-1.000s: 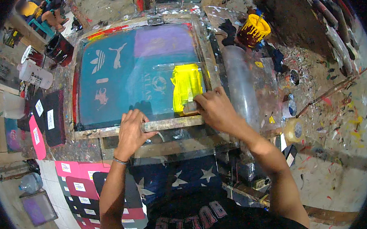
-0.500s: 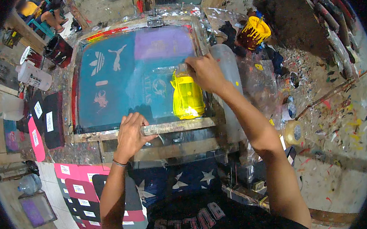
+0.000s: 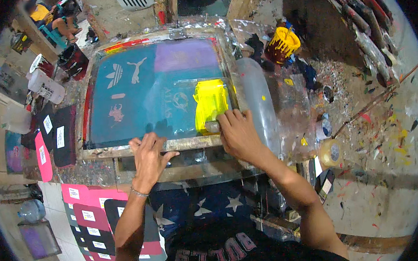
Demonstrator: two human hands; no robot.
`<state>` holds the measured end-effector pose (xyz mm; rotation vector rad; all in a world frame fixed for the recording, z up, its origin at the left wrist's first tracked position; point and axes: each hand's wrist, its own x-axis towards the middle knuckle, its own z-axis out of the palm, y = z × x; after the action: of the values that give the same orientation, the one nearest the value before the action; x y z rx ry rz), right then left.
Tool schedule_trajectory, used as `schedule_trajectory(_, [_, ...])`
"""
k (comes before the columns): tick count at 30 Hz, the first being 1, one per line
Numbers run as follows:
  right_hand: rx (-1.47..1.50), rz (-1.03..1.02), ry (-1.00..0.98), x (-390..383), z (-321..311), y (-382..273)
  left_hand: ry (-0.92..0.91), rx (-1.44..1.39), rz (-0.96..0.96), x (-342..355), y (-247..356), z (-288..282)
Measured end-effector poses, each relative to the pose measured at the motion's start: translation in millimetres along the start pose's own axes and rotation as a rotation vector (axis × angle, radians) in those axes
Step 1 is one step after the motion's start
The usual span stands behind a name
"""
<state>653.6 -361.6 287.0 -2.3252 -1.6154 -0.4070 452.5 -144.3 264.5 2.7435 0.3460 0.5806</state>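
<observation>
A wooden-framed printing screen (image 3: 193,143) with teal mesh lies flat on the worktable in front of me. My right hand (image 3: 241,134) is closed on a small squeegee (image 3: 212,126) at the screen's near right corner. Its blade is mostly hidden by the fingers and ink. Beyond it, a band of bright yellow ink (image 3: 210,97) covers part of the mesh. My left hand (image 3: 148,159) grips the near rail of the frame, its fingers over the top and the thumb pointing right. Pale logo shapes and a purple patch (image 3: 187,55) show elsewhere on the mesh.
Right of the screen lie a clear plastic-covered roll (image 3: 256,105), a yellow ink bucket (image 3: 283,42) and a tape roll (image 3: 330,152). At left stand a white tub (image 3: 46,86), a dark bucket (image 3: 73,63) and labelled dark panels (image 3: 65,138). A person (image 3: 48,18) sits far left.
My right hand has pulled the squeegee toward me, from the far end of the yellow ink to the near rail. My left hand stays on the frame.
</observation>
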Motion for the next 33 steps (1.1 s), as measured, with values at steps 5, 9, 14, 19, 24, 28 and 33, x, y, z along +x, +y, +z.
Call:
schedule_trajectory(5, [-0.081, -0.056, 0.477, 46, -60, 9, 0.360, -0.017, 0.065, 50, 37, -72])
schedule_trajectory(9, [-0.100, 0.047, 0.368, 117, -120, 21, 0.473, -0.189, -0.052, 30, 78, 6])
schedule_trajectory(14, [-0.006, 0.139, 0.404, 167, -172, 34, -0.351, -1.073, -0.039, 23, 174, 119])
schedule_trajectory(19, [0.056, 0.152, 0.412, 183, -186, 34, -0.423, -1.117, -0.165, 54, 173, 85])
schedule_trajectory(24, [0.048, 0.106, 0.372, 200, -196, 41, -0.139, -0.067, 0.202, 20, 104, 82])
schedule_trajectory(28, [0.059, 0.141, 0.371, 213, -198, 48, -0.359, -0.069, 0.139, -57, 96, 67])
schedule_trajectory(33, [0.020, 0.160, 0.388, 222, -205, 61, -0.348, -0.290, 0.147, -73, 108, 42])
